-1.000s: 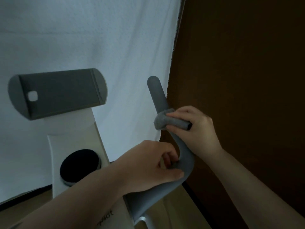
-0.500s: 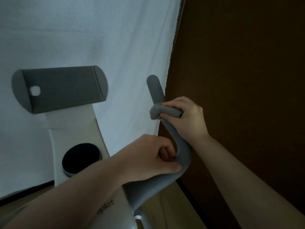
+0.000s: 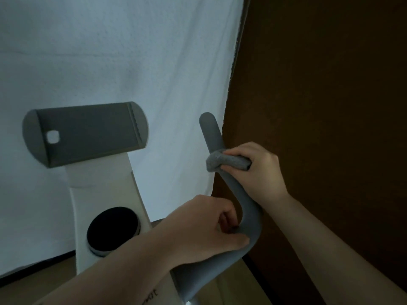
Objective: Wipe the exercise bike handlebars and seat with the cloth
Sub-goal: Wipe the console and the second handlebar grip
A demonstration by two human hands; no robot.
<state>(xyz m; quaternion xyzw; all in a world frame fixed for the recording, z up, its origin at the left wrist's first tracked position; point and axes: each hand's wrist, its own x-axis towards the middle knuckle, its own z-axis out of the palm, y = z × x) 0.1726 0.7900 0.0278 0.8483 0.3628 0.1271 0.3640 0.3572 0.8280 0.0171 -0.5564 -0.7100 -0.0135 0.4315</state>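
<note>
The curved grey foam-covered handlebar [image 3: 250, 219] is being wiped partway up: the right hand [image 3: 256, 170] is wrapping a bunched grey cloth [image 3: 226, 163] around it just below the tip, while the left hand [image 3: 204, 230] is gripping the bend beneath. The seat is lying out of view, seemingly not yet wiped.

Left hand [image 3: 204, 227] curled in grip, low; right hand [image 3: 255, 170] curled, higher; forearms extended.
</note>
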